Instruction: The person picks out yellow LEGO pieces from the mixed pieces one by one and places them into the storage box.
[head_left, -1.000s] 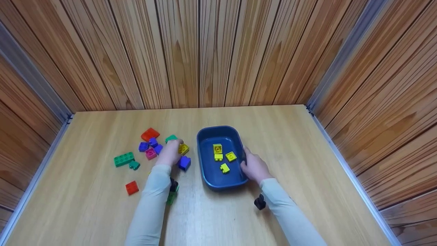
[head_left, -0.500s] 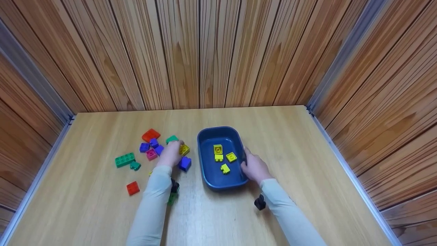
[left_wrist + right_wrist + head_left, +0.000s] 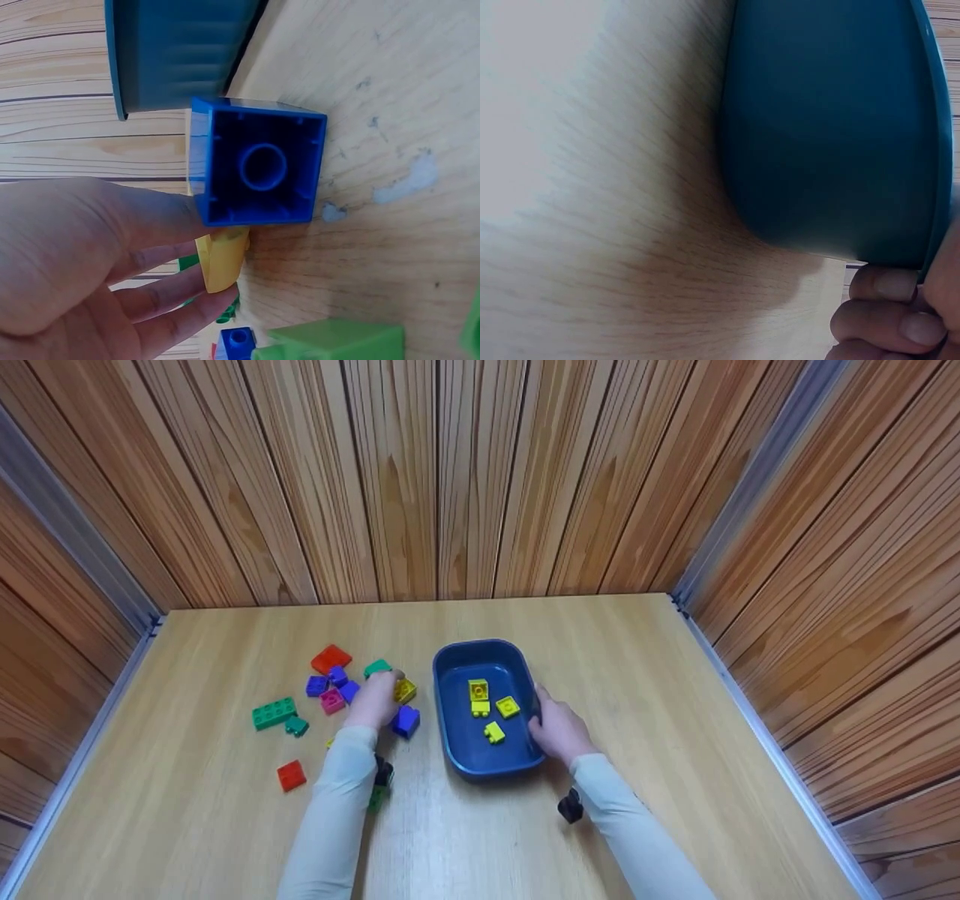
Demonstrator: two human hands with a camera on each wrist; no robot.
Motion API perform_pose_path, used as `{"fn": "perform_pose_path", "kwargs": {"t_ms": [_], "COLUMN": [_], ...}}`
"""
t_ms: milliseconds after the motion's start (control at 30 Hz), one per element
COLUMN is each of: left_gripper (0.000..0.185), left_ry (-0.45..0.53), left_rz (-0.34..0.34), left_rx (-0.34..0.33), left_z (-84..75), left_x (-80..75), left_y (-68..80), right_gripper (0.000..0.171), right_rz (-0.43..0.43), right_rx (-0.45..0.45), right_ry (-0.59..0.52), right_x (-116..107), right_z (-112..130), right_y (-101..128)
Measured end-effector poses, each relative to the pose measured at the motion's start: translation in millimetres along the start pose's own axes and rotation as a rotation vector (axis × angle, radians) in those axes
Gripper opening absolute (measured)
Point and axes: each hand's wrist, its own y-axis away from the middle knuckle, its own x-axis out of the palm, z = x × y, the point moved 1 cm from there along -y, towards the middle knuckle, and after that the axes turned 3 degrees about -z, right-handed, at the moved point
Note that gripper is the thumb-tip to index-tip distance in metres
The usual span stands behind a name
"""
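Observation:
My left hand [image 3: 376, 699] is among the loose toy building bricks left of a dark blue plastic bin [image 3: 487, 772]. In the left wrist view its fingers and thumb pinch a yellow brick [image 3: 223, 259], and the thumb tip is hidden behind a blue brick [image 3: 262, 169] lying with its hollow underside towards the camera. At the bin's right side my right hand [image 3: 562, 727] grips the rim, the thumb over the edge and the fingers curled outside. Inside the bin lie several yellow bricks [image 3: 508, 706].
Around the left hand lie an orange-red brick [image 3: 331, 658], a pink brick [image 3: 332, 701], a long green brick [image 3: 274, 713] and several small purple-blue ones. A red brick [image 3: 291, 775] lies nearer the front. Wood-panelled walls [image 3: 465, 480] border the table at the back and sides.
Both hands, the bin and the bricks keep their places. Only a very slight shift of the whole head view shows.

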Motion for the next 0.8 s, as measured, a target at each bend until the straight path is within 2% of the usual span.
{"fn": "perform_pose_path", "kwargs": {"t_ms": [100, 267, 433, 567, 633, 800], "left_gripper": [0.049, 0.05, 0.055, 0.058, 0.057, 0.053], "left_ry": [0.013, 0.035, 0.094, 0.089, 0.068, 0.019], "left_rz": [0.008, -0.012, -0.036, -0.055, -0.069, -0.115], "left_rx": [-0.015, 0.01, 0.017, 0.027, 0.046, 0.141], "left_z": [-1.4, -7.9, -19.1, -31.8, -39.3, -57.5], "left_x": [-3.2, -13.2, -25.7, -33.4, -36.2, -42.2], "left_y": [1.2, 3.9, 8.6, 14.4, 16.9, 19.6], "right_gripper": [0.062, 0.062, 0.063, 0.063, 0.063, 0.06], "right_rz": [0.017, 0.025, 0.038, 0.043, 0.046, -0.021], "right_rx": [0.021, 0.04, 0.055, 0.063, 0.064, -0.03], "right_ry": [-0.007, -0.015, -0.043, -0.056, -0.061, -0.006], "right_x": [0.6, 0.5, -0.2, -0.7, -0.6, -0.6], "right_z": [0.3, 0.4, 0.8, 0.9, 0.6, -0.2], "right_y": [-0.3, -0.4, -0.3, 0.0, 0.6, 2.4]}}
